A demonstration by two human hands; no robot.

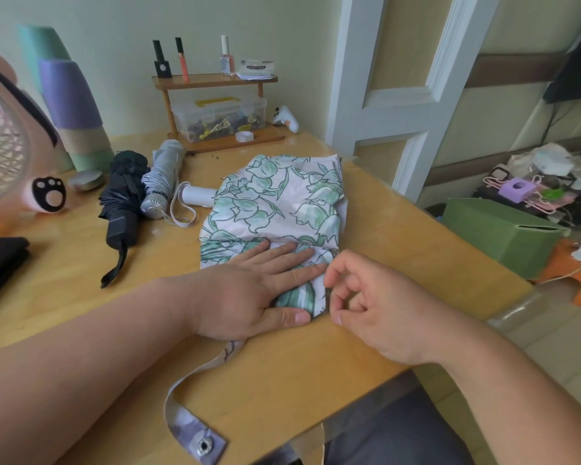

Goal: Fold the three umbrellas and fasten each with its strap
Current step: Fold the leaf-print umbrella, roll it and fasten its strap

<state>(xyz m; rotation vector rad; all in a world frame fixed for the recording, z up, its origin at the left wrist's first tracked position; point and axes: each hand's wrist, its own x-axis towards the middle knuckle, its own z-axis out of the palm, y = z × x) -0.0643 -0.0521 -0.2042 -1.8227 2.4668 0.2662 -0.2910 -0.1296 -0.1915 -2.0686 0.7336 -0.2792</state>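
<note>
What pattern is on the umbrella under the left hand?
Green leaf-and-flower print on the pale umbrella canopy, seen in head view.

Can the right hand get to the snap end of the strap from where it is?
Probably yes. The strap lies uncovered at the near edge of the table, with only bare wood between it and the right hand. The left hand presses the floral umbrella.

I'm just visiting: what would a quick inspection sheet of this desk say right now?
Surface: wooden table.
Job's things: floral umbrella spread flat, its strap lying loose on the table; black umbrella and silver umbrella folded, lying left.
Clutter: fan, small shelf with bottles, clear box.
Grips: left hand flat on the floral umbrella; right hand curled at its edge, hold unclear.
Cables: white cable on the floor, right.
Surroundings: door, green box.
</note>
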